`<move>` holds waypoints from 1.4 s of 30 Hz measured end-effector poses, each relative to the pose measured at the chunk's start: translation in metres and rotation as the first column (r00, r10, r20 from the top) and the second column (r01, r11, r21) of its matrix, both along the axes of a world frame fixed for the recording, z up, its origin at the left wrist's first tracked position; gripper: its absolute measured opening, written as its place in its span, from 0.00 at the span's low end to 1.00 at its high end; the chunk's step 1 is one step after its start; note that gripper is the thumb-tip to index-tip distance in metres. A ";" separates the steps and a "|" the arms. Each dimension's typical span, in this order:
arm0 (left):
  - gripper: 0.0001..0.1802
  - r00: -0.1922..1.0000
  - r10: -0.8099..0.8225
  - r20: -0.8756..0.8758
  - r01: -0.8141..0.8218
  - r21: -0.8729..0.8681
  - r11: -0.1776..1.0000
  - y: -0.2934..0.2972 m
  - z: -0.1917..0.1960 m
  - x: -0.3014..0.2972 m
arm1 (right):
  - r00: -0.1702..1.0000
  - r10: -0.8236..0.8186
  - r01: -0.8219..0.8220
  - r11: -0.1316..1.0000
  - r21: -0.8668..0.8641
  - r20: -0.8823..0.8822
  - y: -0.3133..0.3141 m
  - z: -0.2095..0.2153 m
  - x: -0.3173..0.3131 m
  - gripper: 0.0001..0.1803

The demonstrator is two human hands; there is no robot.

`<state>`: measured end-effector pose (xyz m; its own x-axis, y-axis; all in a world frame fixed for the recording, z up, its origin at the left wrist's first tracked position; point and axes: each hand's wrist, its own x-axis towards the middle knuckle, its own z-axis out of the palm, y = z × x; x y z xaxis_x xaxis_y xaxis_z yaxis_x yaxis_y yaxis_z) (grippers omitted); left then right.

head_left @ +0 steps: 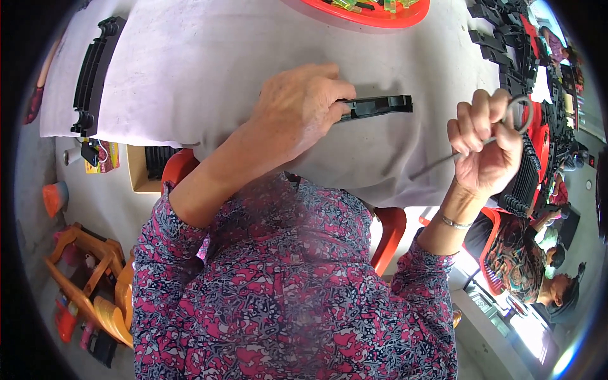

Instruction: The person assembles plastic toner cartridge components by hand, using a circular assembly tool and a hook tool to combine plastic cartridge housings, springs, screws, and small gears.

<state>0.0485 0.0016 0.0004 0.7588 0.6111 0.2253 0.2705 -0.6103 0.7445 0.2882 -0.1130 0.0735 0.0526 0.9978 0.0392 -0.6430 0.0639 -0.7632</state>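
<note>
My left hand [299,101] grips the left end of a narrow black plastic part [383,105] lying on the cloth-covered table [202,76]. The fingers are bent round that end and hide it. Off to the right, my right hand [482,142] is closed round a thin metal rod with a ring handle [437,166]. Its ring stands out above the fingers, and the straight shaft slants down to the left, its tip low over the cloth and apart from the black part.
At the far edge sits a red tray [380,23] with yellow-green pieces. A long black plastic part [95,76] lies far left. Several black parts [500,44] are heaped at right. Another person [525,266] sits at right; a wooden chair [88,272] stands lower left.
</note>
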 end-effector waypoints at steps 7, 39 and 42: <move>0.08 1.000 0.004 0.013 -0.004 -0.015 1.000 -0.001 0.001 0.000 | 0.992 -0.066 0.052 0.990 0.130 0.105 0.036 0.003 -0.044 0.22; 0.06 0.999 0.046 0.010 -0.047 0.051 0.998 -0.003 -0.001 0.006 | 0.964 -0.112 0.045 0.963 0.267 0.242 0.063 -0.024 -0.074 0.17; 0.06 0.999 0.049 -0.010 -0.047 0.132 0.990 -0.004 -0.003 0.007 | 0.841 -0.252 0.106 0.944 0.312 0.478 0.062 -0.020 -0.084 0.17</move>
